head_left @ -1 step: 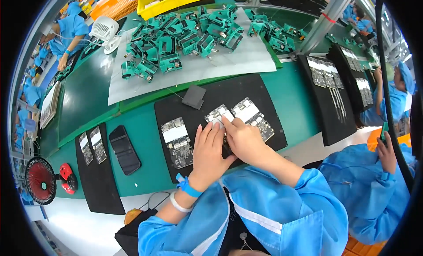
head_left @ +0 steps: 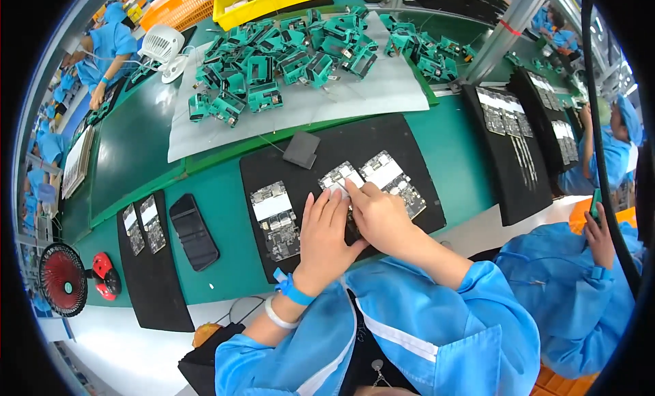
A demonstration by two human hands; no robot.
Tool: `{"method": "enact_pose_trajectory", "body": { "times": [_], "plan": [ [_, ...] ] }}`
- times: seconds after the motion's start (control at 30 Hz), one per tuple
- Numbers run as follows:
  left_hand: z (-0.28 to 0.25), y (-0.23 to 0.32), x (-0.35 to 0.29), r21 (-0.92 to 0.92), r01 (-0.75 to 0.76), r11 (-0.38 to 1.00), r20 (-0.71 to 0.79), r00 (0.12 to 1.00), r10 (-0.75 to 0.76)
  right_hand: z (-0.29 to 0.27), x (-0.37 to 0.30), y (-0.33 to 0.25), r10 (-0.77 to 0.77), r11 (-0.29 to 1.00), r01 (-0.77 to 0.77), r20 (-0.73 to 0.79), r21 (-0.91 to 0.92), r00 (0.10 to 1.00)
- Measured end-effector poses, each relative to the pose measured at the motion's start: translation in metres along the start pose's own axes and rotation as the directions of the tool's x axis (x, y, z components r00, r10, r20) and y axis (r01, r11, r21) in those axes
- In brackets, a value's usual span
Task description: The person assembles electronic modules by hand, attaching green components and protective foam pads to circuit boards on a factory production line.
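Note:
My left hand (head_left: 326, 233) lies with its fingers stretched out over the near part of the middle circuit board (head_left: 339, 174), thumb spread toward the right hand. The index finger of my right hand (head_left: 379, 215) presses on that board beside the left fingertips. Its other fingers are curled, and whether anything is in them is hidden. A circuit board with a white strip (head_left: 273, 206) rests to the left of my hands. To the right is another board with a white patch (head_left: 382, 172). All of them lie on a black mat (head_left: 355, 133).
Behind the mat, several green plastic fixtures (head_left: 259, 70) are heaped on a white sheet (head_left: 205, 137). A dark grey block (head_left: 301, 150) sits on the mat. To the left are a black case (head_left: 194, 232), two boards on a black strip (head_left: 160, 287) and a red fan (head_left: 63, 280).

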State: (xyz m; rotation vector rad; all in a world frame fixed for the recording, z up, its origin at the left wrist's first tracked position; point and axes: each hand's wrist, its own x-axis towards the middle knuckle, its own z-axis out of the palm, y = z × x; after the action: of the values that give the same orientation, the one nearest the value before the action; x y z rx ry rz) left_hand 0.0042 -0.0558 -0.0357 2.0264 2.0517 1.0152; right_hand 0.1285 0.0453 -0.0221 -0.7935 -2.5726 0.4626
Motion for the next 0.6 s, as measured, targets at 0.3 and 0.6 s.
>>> {"method": "enact_pose_trajectory", "body": {
  "times": [0.3,0.6],
  "plan": [
    [0.000,-0.001,0.002,-0.061,0.018,0.998,-0.026,0.999,-0.020,0.001,0.002,0.000,-0.032,0.998,0.035,0.072,-0.046,0.997],
    [0.003,-0.001,0.002,-0.075,0.018,0.997,-0.050,0.998,-0.022,0.009,0.001,0.011,-0.072,0.996,0.073,-0.013,0.050,0.997]
  ]
}}
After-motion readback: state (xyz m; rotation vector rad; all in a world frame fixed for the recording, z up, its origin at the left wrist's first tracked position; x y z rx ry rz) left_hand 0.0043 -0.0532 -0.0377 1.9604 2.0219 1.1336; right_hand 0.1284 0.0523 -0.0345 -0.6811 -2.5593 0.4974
